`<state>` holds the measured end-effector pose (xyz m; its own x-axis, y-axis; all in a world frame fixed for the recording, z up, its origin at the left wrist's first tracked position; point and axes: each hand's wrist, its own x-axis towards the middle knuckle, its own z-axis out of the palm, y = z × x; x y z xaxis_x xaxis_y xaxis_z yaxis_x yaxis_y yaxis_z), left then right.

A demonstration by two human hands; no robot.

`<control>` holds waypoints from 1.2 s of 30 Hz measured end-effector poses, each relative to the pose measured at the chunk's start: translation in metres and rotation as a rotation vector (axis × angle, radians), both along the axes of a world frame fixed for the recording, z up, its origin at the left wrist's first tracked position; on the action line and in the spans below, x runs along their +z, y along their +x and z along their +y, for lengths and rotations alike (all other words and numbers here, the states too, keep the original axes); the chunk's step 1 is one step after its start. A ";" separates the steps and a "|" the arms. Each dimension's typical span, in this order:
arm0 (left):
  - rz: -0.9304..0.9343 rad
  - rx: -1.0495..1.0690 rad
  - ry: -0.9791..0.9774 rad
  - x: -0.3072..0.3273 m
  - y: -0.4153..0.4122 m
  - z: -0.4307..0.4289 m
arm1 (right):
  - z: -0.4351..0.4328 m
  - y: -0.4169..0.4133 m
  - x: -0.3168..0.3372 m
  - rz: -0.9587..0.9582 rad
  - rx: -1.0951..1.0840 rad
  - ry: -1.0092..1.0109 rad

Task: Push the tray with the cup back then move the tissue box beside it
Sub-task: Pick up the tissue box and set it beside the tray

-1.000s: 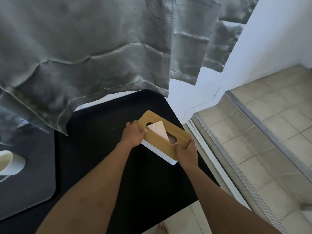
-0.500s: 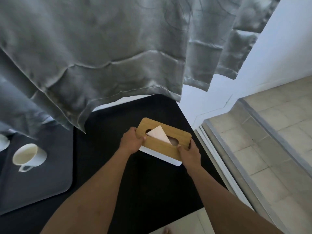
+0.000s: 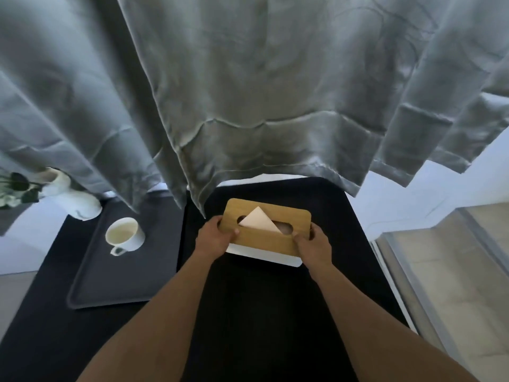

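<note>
- Grey curtain (image 3: pixel 248 92) hangs over a black table (image 3: pixel 261 312).
- Left hand (image 3: pixel 216 238) and right hand (image 3: pixel 314 244) grip the tissue box (image 3: pixel 265 232) ends.
- Cup (image 3: pixel 125 235) stands on the tray (image 3: pixel 110 285), left of the box.

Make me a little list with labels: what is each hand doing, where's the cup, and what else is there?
left hand: grips the left end of the tissue box
right hand: grips the right end of the same box
tissue box: wooden lid, white base, a tissue sticking up; on the black table
cup: white, upright on the dark tray, left of the box
tray and box: apart, with a gap between them
behind: grey curtain hanging over the table's back edge
far left: white vase with leaves
</note>
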<state>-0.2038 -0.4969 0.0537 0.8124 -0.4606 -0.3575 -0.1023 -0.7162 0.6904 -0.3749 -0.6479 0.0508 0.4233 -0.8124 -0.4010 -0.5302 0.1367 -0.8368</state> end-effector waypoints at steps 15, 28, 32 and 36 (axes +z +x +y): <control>0.003 0.140 0.013 -0.020 0.066 -0.036 | -0.055 0.107 0.001 0.109 0.169 -0.123; -0.050 0.110 0.043 -0.044 0.108 -0.075 | -0.096 0.151 -0.025 0.172 0.234 -0.187; -0.045 0.093 0.046 -0.047 0.115 -0.079 | -0.101 0.159 -0.027 0.174 0.246 -0.199; -0.052 0.085 0.032 -0.048 0.119 -0.084 | -0.106 0.163 -0.030 0.189 0.247 -0.194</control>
